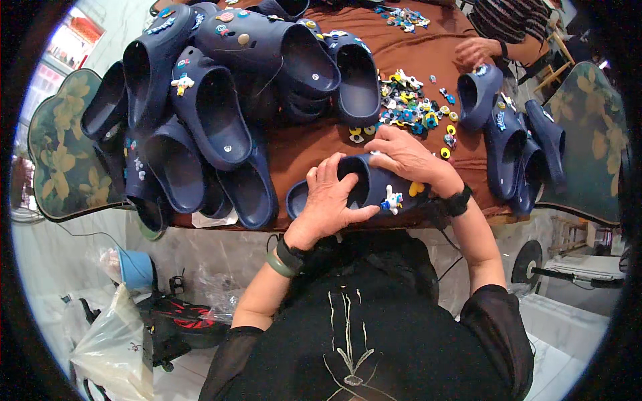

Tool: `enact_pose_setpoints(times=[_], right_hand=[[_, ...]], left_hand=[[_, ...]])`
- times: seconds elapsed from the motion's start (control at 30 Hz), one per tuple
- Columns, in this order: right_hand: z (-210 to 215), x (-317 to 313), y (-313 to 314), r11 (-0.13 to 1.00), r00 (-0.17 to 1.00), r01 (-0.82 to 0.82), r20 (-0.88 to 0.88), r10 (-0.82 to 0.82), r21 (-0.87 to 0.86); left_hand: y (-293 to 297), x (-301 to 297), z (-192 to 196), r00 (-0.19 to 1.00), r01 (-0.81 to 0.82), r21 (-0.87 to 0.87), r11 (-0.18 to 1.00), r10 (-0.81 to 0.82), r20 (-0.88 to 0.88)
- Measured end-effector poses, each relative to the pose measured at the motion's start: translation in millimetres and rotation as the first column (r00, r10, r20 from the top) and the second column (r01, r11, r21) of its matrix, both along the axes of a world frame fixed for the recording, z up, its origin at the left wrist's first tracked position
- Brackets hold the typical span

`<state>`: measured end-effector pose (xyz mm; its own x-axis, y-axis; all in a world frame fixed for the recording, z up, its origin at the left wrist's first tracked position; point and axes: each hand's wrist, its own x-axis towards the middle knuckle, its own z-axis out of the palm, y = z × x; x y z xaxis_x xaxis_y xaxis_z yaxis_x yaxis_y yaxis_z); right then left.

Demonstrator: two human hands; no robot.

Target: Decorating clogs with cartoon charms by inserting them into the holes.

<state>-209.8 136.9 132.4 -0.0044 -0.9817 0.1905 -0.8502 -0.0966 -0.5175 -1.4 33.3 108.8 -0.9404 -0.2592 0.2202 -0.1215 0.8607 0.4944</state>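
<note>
A dark navy clog (378,184) lies on its side at the near edge of the brown-covered table. My left hand (328,204) grips it, fingers reaching into the foot opening and thumb along the upper. At the far side of the upper, my right hand (413,159) is closed, its thumb and fingers pinching a small white charm (375,154) against the clog; most of that charm is hidden. A white figure charm (392,200) and a yellow heart charm (416,189) sit on the upper. Just beyond my right hand is a pile of loose colourful charms (418,110).
Many navy clogs (214,120) are heaped at the left, with several more (508,144) at the right. Another person's hand (478,51) rests by the right-hand clogs. More charms (404,19) lie farther back. A blue bucket (136,269) and plastic bag (117,347) stand lower left.
</note>
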Motion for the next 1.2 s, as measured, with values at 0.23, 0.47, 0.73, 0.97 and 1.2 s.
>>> enact_pose_setpoints(times=[0.23,0.47,0.73,0.97,1.2], right_hand=[[-5,11,-19,0.984,0.986,0.154,-0.057,-0.16,-0.088],[-24,4,-24,0.955,0.958,0.281,-0.022,-0.284,-0.093],[-46,-12,-29,0.963,0.926,0.268,-0.28,-0.254,0.013],[-11,-20,0,0.797,0.216,0.552,0.88,-0.423,0.247],[-3,-36,67,0.846,-0.01,0.451,0.95,-0.313,0.283]], left_hand=[[-5,-1,2,0.999,-0.028,-0.002,1.0,0.028,-0.022],[-3,-1,0,0.967,0.033,0.101,0.994,-0.006,-0.256],[10,-2,15,0.979,0.1,-0.156,0.983,-0.126,-0.163],[5,-6,6,0.978,-0.033,-0.067,0.997,0.018,-0.206],[-1,-13,10,0.974,-0.051,-0.049,0.998,0.038,-0.224]])
